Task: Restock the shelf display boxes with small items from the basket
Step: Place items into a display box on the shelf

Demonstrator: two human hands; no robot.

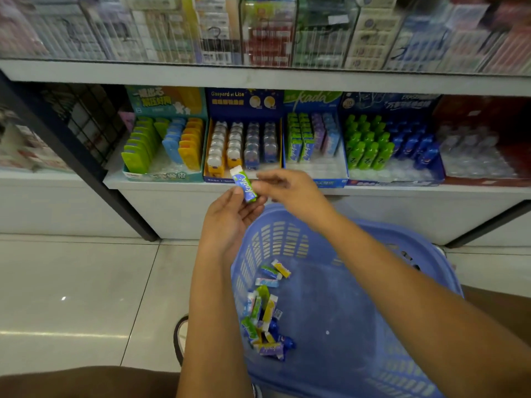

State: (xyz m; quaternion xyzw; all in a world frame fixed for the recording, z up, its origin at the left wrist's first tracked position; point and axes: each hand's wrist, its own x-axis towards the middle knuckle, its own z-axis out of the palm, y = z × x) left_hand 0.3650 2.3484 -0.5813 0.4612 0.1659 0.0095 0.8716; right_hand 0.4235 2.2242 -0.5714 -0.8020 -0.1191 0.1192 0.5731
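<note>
A green and blue "kada" eraser (243, 183) with a white end is held up in front of the shelf edge. My left hand (230, 222) pinches its lower end between thumb and fingers. My right hand (290, 191) is beside it, fingertips at its right side. Below lies a blue plastic basket (359, 297) with several loose erasers (265, 320) in green, yellow and blue wrappers. On the shelf behind stands the "kada" display box (314, 145), with rows of erasers at its back and bare white room at its front.
Other display boxes stand on the same shelf: a teal one (165, 145) at left, a "Gaspard et Lisa" box (244, 142), a blue box of green and blue bottles (390, 145) and a red box (485, 145) at right. A black post (71, 156) slants at left. The floor is tiled.
</note>
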